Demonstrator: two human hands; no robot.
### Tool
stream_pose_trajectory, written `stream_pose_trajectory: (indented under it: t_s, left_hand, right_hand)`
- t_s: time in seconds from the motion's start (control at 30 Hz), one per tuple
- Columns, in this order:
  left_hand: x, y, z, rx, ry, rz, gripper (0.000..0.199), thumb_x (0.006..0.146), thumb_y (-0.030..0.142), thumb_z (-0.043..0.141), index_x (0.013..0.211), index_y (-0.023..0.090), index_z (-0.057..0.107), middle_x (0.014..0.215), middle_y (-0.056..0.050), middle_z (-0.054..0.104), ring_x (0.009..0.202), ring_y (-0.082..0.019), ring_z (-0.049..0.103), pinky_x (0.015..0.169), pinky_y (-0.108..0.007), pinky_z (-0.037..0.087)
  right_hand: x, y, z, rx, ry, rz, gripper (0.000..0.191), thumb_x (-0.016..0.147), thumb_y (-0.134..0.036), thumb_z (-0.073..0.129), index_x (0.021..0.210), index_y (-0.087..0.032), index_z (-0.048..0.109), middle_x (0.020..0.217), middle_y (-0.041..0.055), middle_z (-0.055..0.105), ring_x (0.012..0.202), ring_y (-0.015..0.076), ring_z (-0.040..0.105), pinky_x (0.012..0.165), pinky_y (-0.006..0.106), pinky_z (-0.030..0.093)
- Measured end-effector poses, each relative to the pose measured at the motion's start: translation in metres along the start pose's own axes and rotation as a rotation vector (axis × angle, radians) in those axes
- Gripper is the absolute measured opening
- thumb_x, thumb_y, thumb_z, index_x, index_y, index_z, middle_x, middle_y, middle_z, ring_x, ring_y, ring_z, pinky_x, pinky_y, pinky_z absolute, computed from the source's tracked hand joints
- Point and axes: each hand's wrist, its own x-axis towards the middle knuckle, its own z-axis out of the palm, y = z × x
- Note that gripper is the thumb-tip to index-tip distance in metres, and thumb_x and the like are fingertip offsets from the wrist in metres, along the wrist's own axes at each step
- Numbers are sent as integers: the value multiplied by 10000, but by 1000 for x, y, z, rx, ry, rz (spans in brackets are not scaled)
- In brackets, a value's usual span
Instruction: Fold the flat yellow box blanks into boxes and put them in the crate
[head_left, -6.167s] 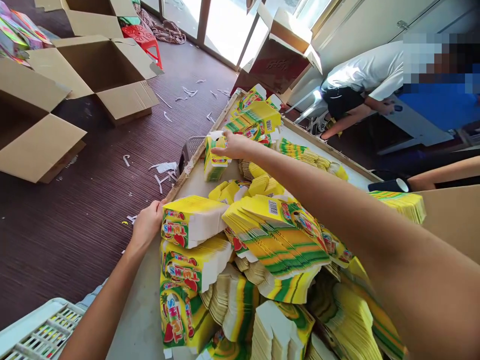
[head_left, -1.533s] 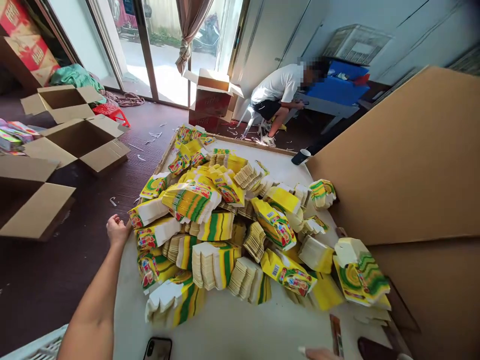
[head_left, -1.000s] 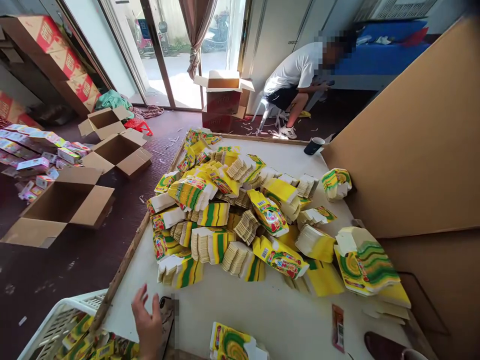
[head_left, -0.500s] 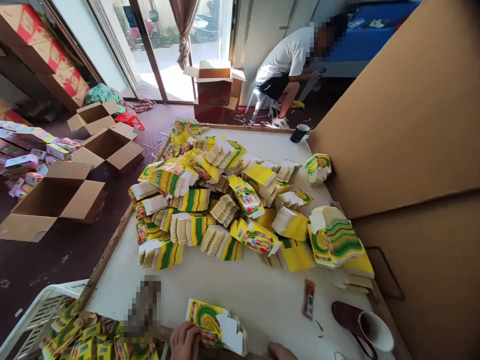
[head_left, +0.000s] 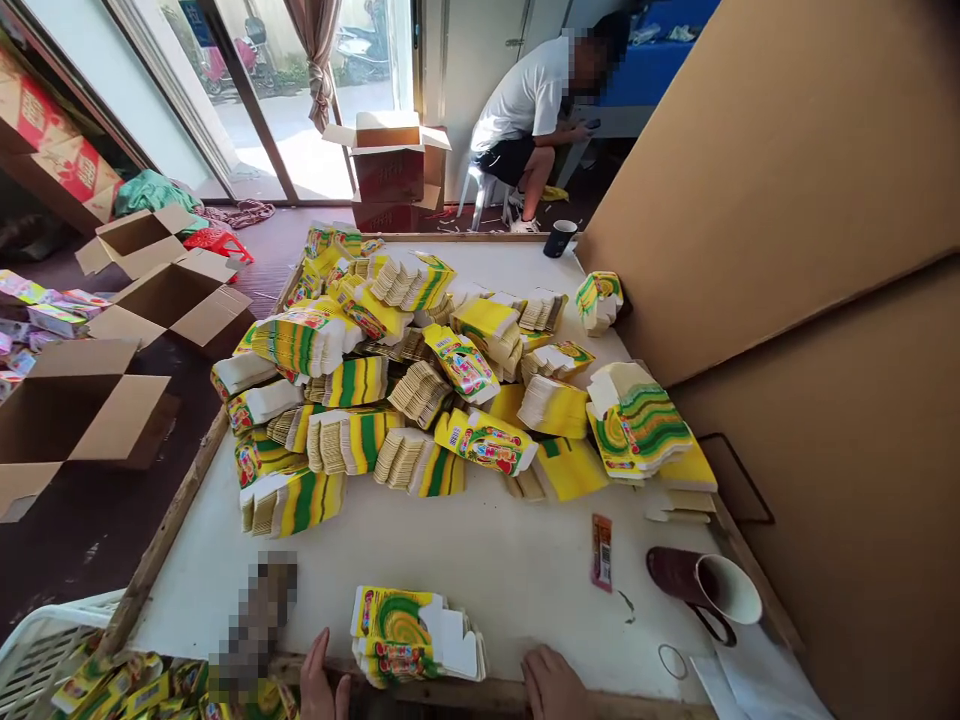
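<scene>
A small stack of flat, folded yellow-and-green cartons point(head_left: 420, 635) lies at the front edge of the table, between my two hands. Just left of it is my left hand point(head_left: 324, 680), holding nothing, its fingers and thumb apart. My right hand point(head_left: 553, 682) rests on the table edge, a short gap to the right of the stack, with fingers extended and nothing visible in them. Beyond, a large heap of bundled flat cartons point(head_left: 345, 440) covers the table's middle and back.
A basket point(head_left: 45, 640) of filled-looking yellow packs stands at the lower left. On the right are a dark mug point(head_left: 682, 575) lying on its side, a small red packet point(head_left: 601, 552) and tall cardboard sheets point(head_left: 810, 200). Open boxes point(head_left: 112, 400) sit on the floor; a person point(head_left: 517, 110) sits behind.
My left hand has let go of the carton stack and drawn away to its left. My right hand reaches further onto the table edge. The whole view has shifted slightly.
</scene>
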Motion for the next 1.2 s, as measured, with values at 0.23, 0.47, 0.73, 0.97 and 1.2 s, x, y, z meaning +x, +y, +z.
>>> stream_pose_trajectory:
  t_s: [0.23, 0.47, 0.73, 0.97, 1.2]
  left_hand:
    - [1, -23, 11, 137, -78, 152, 567, 907, 379, 358, 1465, 281, 357, 1310, -157, 598, 1226, -364, 573, 1022, -557, 454]
    - [5, -36, 17, 242, -77, 267, 539, 897, 385, 362, 1396, 198, 446, 1258, -186, 640, 1149, -354, 629, 958, -516, 492]
    - [9, -32, 21, 347, -21, 335, 545, 917, 402, 357, 1328, 62, 472, 1217, -231, 639, 1102, -355, 631, 942, -498, 485]
    - [7, -39, 27, 339, 54, 395, 539, 891, 381, 415, 1348, 99, 449, 1191, -205, 635, 1087, -346, 623, 933, -492, 473]
    - [8, -46, 33, 278, 143, 422, 566, 851, 421, 446, 1332, 123, 454, 1119, -188, 644, 988, -353, 631, 855, -501, 486]
  right_hand:
    - [-4, -19, -3, -162, 78, 68, 219, 928, -218, 449, 816, -257, 633, 835, 15, 675, 774, 220, 617, 720, 337, 426]
    - [0, -35, -13, -234, 157, 53, 208, 935, -166, 446, 799, -229, 590, 802, 17, 626, 750, 210, 554, 727, 336, 362]
    - [5, -37, -20, -278, 82, 60, 252, 966, -187, 405, 789, -215, 582, 802, 30, 604, 775, 209, 502, 738, 331, 326]
    - [4, -30, -20, -255, 51, 29, 260, 961, -228, 409, 775, -204, 589, 787, 42, 595, 756, 210, 461, 710, 337, 298]
    - [2, -26, -17, -208, 104, -3, 287, 955, -234, 383, 760, -199, 590, 756, 43, 589, 729, 198, 447, 694, 340, 288]
